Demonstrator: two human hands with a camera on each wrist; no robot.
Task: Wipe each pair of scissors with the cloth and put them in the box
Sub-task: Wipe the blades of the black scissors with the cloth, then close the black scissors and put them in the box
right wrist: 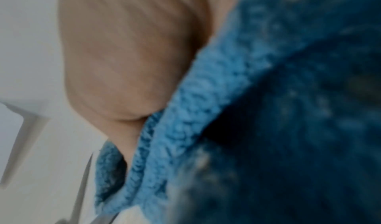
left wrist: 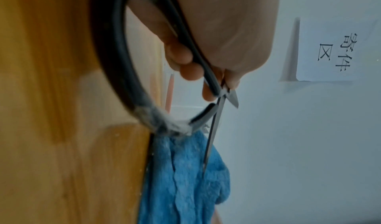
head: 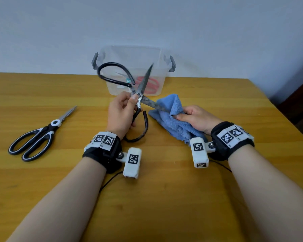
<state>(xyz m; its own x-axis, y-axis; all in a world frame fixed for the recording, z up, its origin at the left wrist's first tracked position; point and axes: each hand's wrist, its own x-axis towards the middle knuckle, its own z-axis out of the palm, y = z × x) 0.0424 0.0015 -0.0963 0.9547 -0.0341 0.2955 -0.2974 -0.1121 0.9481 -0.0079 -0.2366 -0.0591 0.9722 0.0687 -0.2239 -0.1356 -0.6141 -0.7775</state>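
- Hidden or unclear: the tip of one blade of the old black-handled steel scissors (head: 141,95) is buried in the blue terry cloth (head: 171,117). In the right wrist view the cloth (right wrist: 268,113) fills most of the picture and is blurred; only a thin length of blade shows at the lower left. The contents of the clear plastic box with grey latches (head: 112,55) are seen through its wall only, so detail there is poor.
- Left hand (head: 120,114): raised above the wooden counter (head: 164,206), thumb and fingers pinching the black-handled scissors at the pivot. The left wrist view shows the fingers (left wrist: 181,54) curled round one handle loop. The blades stand spread wide, one pointing up toward the box, the other slanting right into the cloth.
- Right hand (head: 194,117): fingers curled, gripping the cloth bunched round the lower blade; the loose end of the cloth lies on the counter.
- Both wrists carry black bands with printed square markers and a white camera block.
- Count: three pairs of scissors are visible. One is held; one black-and-white-handled pair (head: 37,137) lies closed on the counter, well to the left; one red-handled pair (head: 149,84) lies inside the box. One cloth, one box.
- Box location: at the far edge of the counter, against the wall, just beyond the hands.
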